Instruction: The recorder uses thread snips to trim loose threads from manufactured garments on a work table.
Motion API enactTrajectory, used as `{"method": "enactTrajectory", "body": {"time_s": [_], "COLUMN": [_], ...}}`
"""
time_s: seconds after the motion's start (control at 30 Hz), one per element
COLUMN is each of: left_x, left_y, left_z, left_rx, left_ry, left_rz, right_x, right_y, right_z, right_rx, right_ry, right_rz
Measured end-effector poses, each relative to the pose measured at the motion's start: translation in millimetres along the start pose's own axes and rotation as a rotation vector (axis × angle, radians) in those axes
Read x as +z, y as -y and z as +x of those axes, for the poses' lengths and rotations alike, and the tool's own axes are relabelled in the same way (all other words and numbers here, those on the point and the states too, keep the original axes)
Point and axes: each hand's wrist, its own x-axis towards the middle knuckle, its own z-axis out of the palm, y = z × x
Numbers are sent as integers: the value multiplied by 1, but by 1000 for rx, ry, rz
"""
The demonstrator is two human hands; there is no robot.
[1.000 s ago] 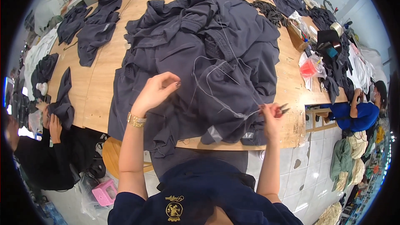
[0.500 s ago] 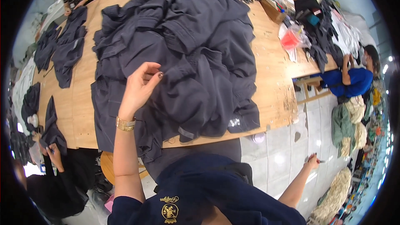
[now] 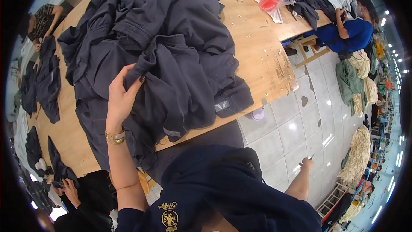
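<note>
A large heap of dark grey garments (image 3: pixel 184 30) with gathered elastic edges covers the wooden table in front of me. My left hand (image 3: pixel 122 96), a gold watch on its wrist, pinches the gathered elastic edge of one dark grey garment (image 3: pixel 171 73) between thumb and fingers and lifts it a little. Out to the right, over the tiled floor, my right hand (image 3: pixel 306 163) is closed around a small pointed tool (image 3: pixel 312 157). Most of that tool is hidden by the fingers, so its kind is unclear.
The wooden table (image 3: pixel 257 56) has its near edge just before my body. A clear cup of red drink (image 3: pixel 269 2) stands on it at the far right. A person in blue (image 3: pixel 358 36) sits beyond; other people work at the left. Cloth piles (image 3: pixel 356 157) lie along the right.
My left hand has closed on a garment's elastic edge and raised it; before, it hovered above the heap holding nothing. My view has shifted toward the right. My right hand stays out over the floor.
</note>
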Motion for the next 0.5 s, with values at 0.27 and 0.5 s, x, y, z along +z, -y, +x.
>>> {"method": "enactTrajectory", "body": {"time_s": [0.27, 0.5], "left_x": [-86, -85], "left_y": [22, -32], "left_z": [-81, -89], "left_rx": [363, 94], "left_ry": [-277, -1043], "left_rz": [-1242, -1008], "right_x": [19, -41], "right_y": [249, 430], "right_z": [-64, -403], "right_rx": [-753, -1160], "right_ry": [5, 1272], "right_rz": [397, 1042]}}
